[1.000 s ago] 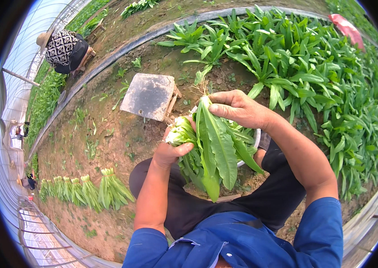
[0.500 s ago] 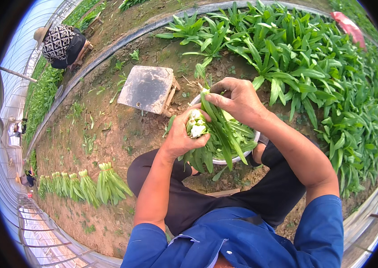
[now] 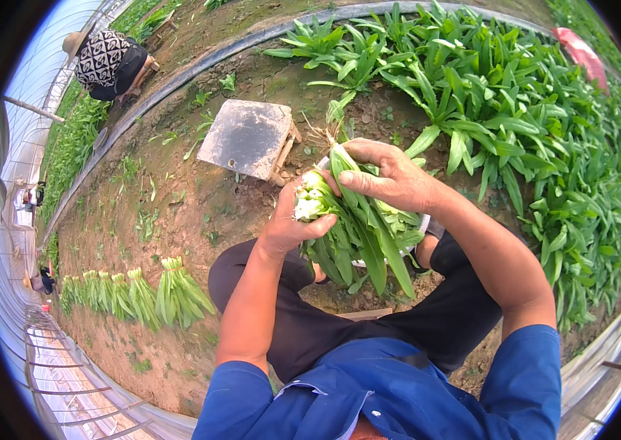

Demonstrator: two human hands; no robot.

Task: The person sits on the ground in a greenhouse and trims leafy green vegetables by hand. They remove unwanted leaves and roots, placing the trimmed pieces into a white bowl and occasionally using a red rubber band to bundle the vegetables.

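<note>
My left hand (image 3: 286, 221) is wrapped around a bunch of leafy greens (image 3: 351, 242), its pale cut stem ends facing left and its long leaves hanging down to the right. At the top of the bunch, my right hand (image 3: 397, 178) has its thumb and fingers on a longer leafy stalk laid along the others. Thin roots stick up above that stalk's base. Under the leaves, between my knees, stands a white-rimmed basin (image 3: 422, 233), mostly hidden by the greens.
Ahead is a small wooden stool (image 3: 248, 139) with a worn top. Tied bundles of greens (image 3: 178, 293) stand in a row at left on the soil. Growing plants (image 3: 501, 125) fill the right. A crouching person (image 3: 108, 66) is at far left, beyond a grey hose (image 3: 200, 70).
My left hand has tipped the bunch and shifted slightly left. My right hand has slid a little down and right, its thumb now lower along the stalk.
</note>
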